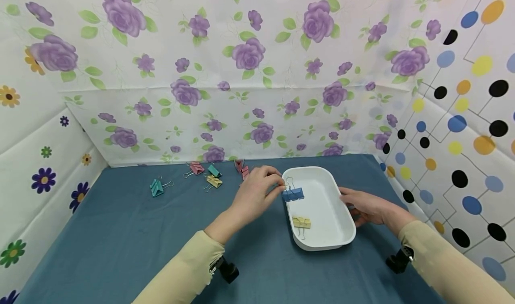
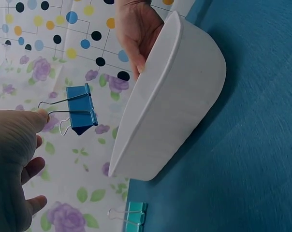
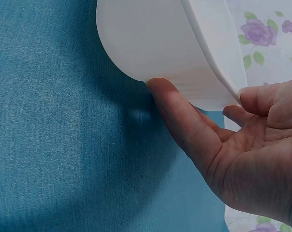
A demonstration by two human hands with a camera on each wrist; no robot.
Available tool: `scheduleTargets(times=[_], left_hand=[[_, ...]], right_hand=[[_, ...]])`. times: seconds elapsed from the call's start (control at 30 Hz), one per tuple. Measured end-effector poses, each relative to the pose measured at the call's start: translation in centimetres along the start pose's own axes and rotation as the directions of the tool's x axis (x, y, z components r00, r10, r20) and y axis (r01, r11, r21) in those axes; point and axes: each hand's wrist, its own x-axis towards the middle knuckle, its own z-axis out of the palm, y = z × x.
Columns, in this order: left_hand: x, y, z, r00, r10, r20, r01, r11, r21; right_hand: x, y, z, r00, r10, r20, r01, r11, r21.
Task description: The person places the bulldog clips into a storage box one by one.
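Observation:
My left hand (image 1: 255, 190) pinches a wire handle of a blue binder clip (image 1: 293, 194), held at the left rim of a white plastic basin (image 1: 327, 241). In the left wrist view the blue binder clip (image 2: 80, 108) hangs apart from the basin (image 2: 184, 92), from thumb and fingertip, the other fingers spread. A yellow binder clip (image 1: 301, 222) lies inside the basin near its left wall. My right hand (image 1: 372, 208) holds the basin's right side. In the right wrist view the thumb of that hand (image 3: 252, 150) touches the rim, with a finger against the basin's lower edge.
On the blue cloth at the back left lie several binder clips: a teal one (image 1: 158, 187), a pink one (image 1: 196, 167), a green one (image 1: 214, 171), a yellow one (image 1: 214, 181) and red-pink ones (image 1: 245, 173) partly behind my left hand. Patterned sheets (image 1: 249, 116) stand behind and at both sides.

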Motion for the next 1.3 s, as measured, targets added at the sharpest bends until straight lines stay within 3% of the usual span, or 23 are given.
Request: scheduleTargets(times=[0.43,0.83,1.3], left_hand=[[0.4,0.6,1.6,0.999,0.004,0.034,-0.007,0.997,0.077],[0.9,1.1,2.4,0.999,0.013,0.04,-0.016,0.996,0.086],[1.3,1.6,3.3,0.995,-0.037,0.088,0.03,0.996,0.085]], right_hand=[[0.0,0.1,0.2,0.999,0.015,-0.03,-0.014,1.0,0.02],[0.0,0.2,0.2,0.999,0.009,-0.034,-0.008,1.0,0.028],[0.2,0.2,0.2,0.998,0.021,-0.063,-0.02,0.999,0.025]])
